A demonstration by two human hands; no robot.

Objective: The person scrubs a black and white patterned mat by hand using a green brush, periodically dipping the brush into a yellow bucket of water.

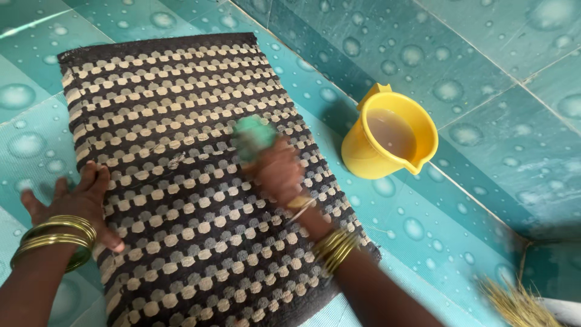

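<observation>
We are gripping a green scrubbing brush [253, 138] in our right hand [279, 169], the fingers clenched around it, and both are blurring in the head view, so we cannot tell the brush's exact shape. The brush is sitting just ahead of the knuckles and pressing down on a woven mat [181, 181] patterned in black and beige rows. The mat is lying flat on the floor [423, 212], spreading out beneath and on all sides of that hand, with its long edges running away from us.

Our left hand [78, 203] is resting open, fingers spread and released, gripping nothing; the palm is lying at the mat's left edge, partly on the weave and partly on the tiles beside it. Gold bangles [54, 237] are circling the left wrist just behind the hand, and more bangles [336, 248] are ringing the right wrist.

Off to the right of the right hand, clear of the mat, a yellow bucket [363, 154] is standing upright on the teal tiles, holding cloudy brownish water [392, 132]. It is standing near the foot of the tiled wall [484, 54]. Further right and nearer to us, the bristles of a straw broom [514, 303] are poking into view.
</observation>
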